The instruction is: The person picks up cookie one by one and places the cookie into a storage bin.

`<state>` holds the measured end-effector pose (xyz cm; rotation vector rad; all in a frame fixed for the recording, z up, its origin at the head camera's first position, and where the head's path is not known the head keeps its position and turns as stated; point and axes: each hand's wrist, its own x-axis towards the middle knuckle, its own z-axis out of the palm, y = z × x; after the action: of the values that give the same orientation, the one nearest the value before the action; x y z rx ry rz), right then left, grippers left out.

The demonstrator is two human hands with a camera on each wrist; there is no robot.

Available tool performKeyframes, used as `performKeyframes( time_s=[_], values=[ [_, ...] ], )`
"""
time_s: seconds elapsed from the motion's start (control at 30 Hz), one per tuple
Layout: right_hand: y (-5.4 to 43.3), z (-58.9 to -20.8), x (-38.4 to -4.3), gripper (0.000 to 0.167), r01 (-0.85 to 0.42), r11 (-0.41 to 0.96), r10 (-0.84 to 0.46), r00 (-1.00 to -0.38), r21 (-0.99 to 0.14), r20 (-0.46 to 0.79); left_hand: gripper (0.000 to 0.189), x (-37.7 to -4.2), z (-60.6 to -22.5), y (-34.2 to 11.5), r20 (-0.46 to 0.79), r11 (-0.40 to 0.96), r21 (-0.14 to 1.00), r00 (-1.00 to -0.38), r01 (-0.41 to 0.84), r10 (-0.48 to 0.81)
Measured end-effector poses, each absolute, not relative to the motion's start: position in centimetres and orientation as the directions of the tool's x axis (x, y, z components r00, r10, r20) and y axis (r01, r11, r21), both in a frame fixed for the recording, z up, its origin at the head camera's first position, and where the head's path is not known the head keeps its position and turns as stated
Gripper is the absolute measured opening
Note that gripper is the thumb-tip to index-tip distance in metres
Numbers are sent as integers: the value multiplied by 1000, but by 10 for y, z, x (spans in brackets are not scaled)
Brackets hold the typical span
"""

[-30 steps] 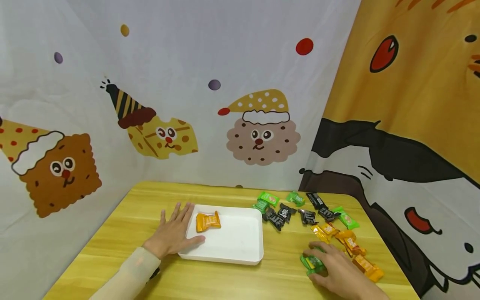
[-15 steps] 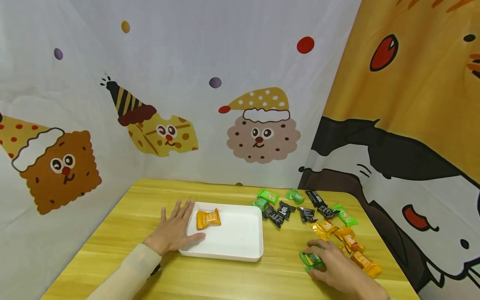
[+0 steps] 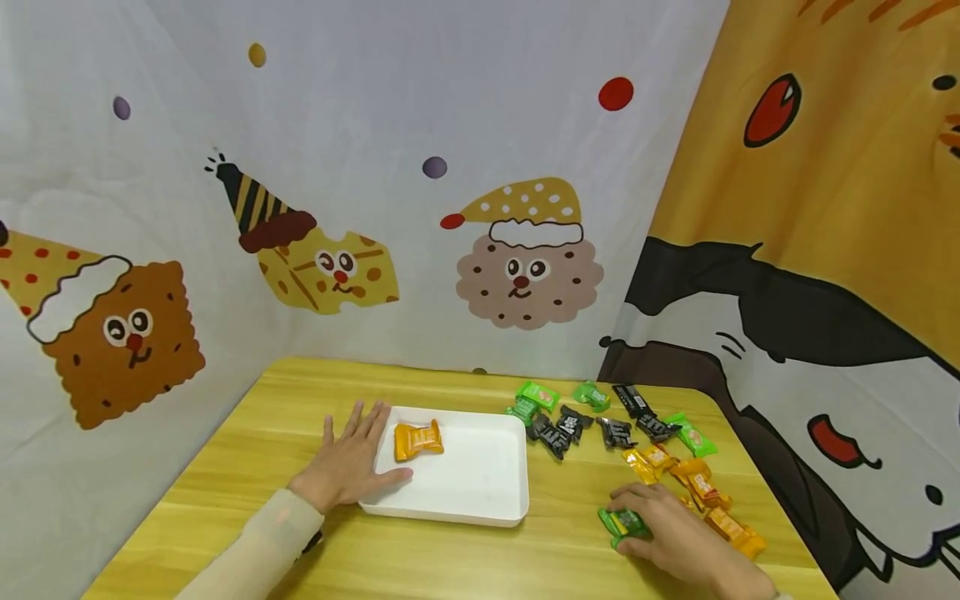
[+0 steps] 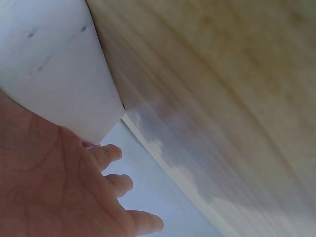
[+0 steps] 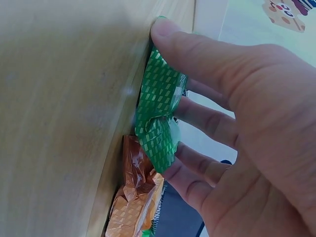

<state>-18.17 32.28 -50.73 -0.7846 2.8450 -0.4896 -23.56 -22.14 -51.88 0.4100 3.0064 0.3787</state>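
In the head view my left hand [image 3: 341, 467] lies with spread fingers at the left edge of a shallow white tray [image 3: 480, 508], its thumb reaching over the rim. One orange wrapped candy [image 3: 417, 439] sits inside the tray near the far left corner. My right hand [image 3: 667, 529] holds a green wrapped candy [image 3: 622, 525] between thumb and fingers, low over the table. The right wrist view shows the thumb [image 5: 182, 49] at one end of that green wrapper and the fingertips along its other side. The left wrist view shows the left palm [image 4: 54, 182] beside the tray wall [image 4: 54, 64].
Several orange candies [image 3: 701, 483] lie just beyond the right hand. Black candies [image 3: 551, 435] and green ones [image 3: 538, 395] are scattered behind, right of the tray. A printed cloth [image 3: 420, 350] hangs along the back edge of the wooden table [image 3: 442, 567].
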Motion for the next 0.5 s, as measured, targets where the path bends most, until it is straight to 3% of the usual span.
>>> performKeyframes(
  time_s=[0.5],
  values=[
    [321,-511,-185,40,-473,808,-522,-851,-352,-56,126,-234,-520,-221,-39,932,254,-961,257,275]
  ],
)
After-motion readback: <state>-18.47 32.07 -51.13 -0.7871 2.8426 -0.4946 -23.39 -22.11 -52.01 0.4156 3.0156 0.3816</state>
